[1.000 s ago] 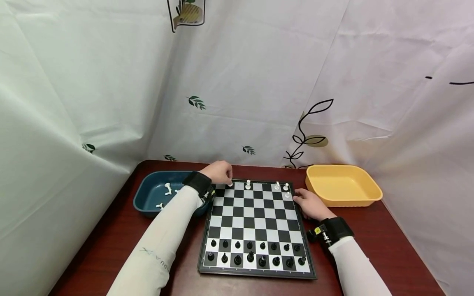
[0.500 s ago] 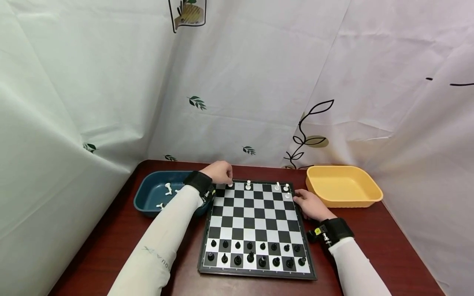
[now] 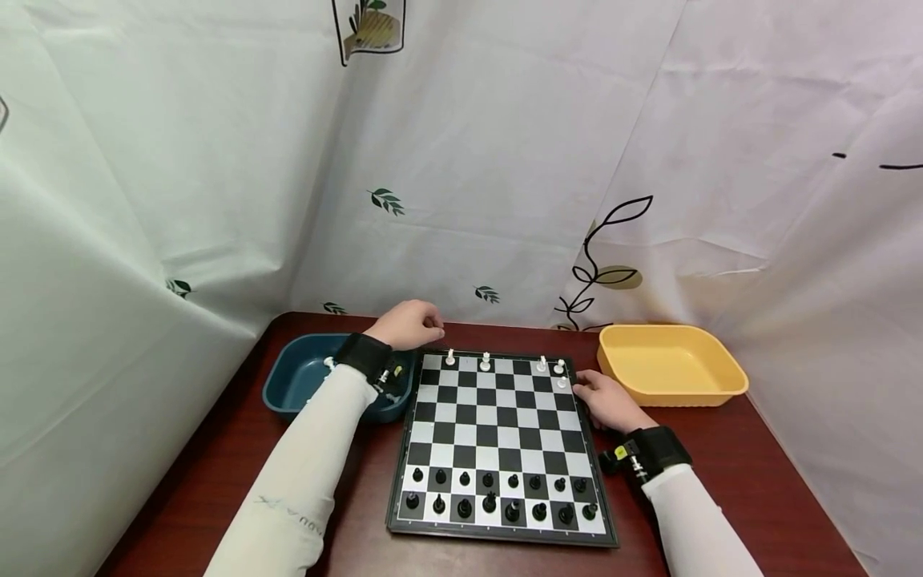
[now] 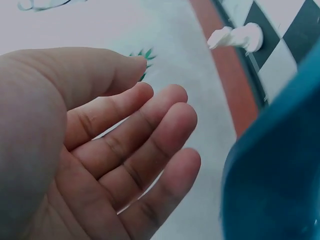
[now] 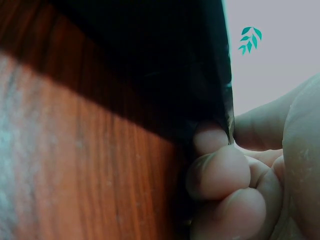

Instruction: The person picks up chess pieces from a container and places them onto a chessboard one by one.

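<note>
My left hand (image 3: 407, 324) hovers between the blue tray (image 3: 284, 385) and the far left corner of the chessboard (image 3: 497, 415). In the left wrist view its fingers (image 4: 170, 122) are loosely bent with nothing in them. A white chess piece (image 3: 450, 357) stands upright on a far-row square, just right of that hand. Farther along the same row are another white piece (image 3: 485, 362) and two more at the right end, with a white pawn (image 3: 562, 382) in front. My right hand (image 3: 609, 401) grips the board's right edge, thumb above and fingertips (image 5: 220, 172) curled against its side.
Several black chess pieces (image 3: 489, 502) stand in two rows on the near side. The blue tray holds white pieces, mostly hidden by the left forearm. A yellow tray (image 3: 671, 399) sits at the right on the brown table (image 3: 180, 489). Patterned white cloth (image 3: 505, 160) hangs behind.
My left hand has let go of the white chess piece at the far left and moved up and left toward the blue tray. My right hand stays at the board's edge.
</note>
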Tool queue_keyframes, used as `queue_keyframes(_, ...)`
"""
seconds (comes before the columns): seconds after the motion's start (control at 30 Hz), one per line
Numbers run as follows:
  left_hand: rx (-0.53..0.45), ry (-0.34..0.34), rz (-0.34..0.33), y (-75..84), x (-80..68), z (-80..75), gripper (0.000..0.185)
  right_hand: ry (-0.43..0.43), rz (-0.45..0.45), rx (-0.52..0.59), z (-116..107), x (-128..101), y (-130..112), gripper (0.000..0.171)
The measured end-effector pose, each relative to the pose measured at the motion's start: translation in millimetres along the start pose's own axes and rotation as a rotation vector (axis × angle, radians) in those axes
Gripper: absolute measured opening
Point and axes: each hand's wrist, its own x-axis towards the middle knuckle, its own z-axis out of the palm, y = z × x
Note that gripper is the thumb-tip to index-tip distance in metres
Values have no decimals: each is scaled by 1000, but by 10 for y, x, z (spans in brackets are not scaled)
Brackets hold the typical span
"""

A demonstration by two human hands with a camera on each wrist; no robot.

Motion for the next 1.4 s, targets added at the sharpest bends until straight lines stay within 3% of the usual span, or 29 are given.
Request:
queue_keyframes(0.27,5,121,-73,-136,-344,-208,19,2,2,6,0,-2,9,42)
queue_keyframes(0.67,0,260,-137,-621,-732,-289,19,10,-14,9,13,10,46,42)
queue_keyframes(0.83,2,279,-151,-735,-822,-294,20,12,-16,12,14,11,42,41)
queue_keyframes(1.13,67,252,-244,-867,-938,-275,21,16,-17,14,-5,7,-4,42)
queue_keyframes(1.4,175,258,-300,-943,-989,-285,17,10,-12,13,-5,5,-4,41)
